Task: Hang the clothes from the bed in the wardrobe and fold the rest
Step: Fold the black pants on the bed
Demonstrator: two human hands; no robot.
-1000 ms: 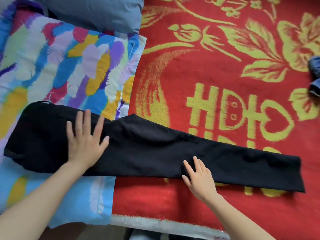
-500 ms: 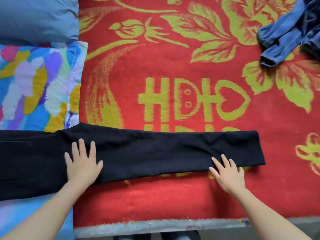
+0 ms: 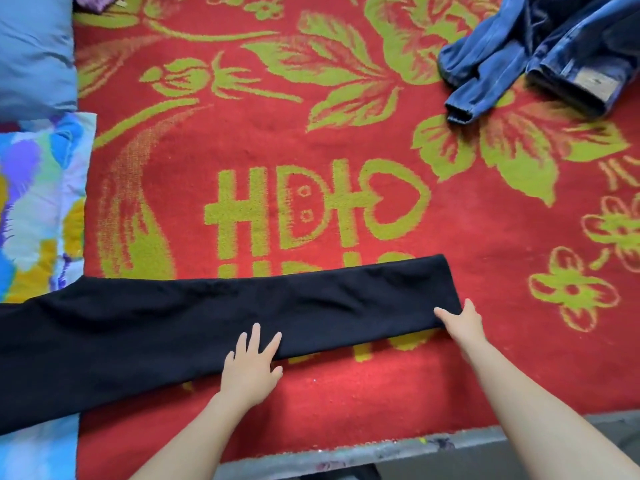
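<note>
Black trousers (image 3: 173,323) stretched flat across a red floral bed cover (image 3: 346,133), left hand (image 3: 251,368) pressing straight-fingered on their near edge at mid-leg, right hand (image 3: 462,323) pinching the cuff corner, thumb on top, blue jeans (image 3: 519,53) heaped well beyond the right hand

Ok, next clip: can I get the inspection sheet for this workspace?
Surface: red woven blanket with yellow-green flowers, lying flat.
Job's things: long black trousers laid out lengthwise; crumpled blue denim garment at far right.
Clutter: pale blue pillow and multicoloured printed cloth at left.
Hands: left hand flat on the trousers; right hand pinches their hem end.
Cables: nothing seen.
Surroundings: grey bed edge along the near side.
</note>
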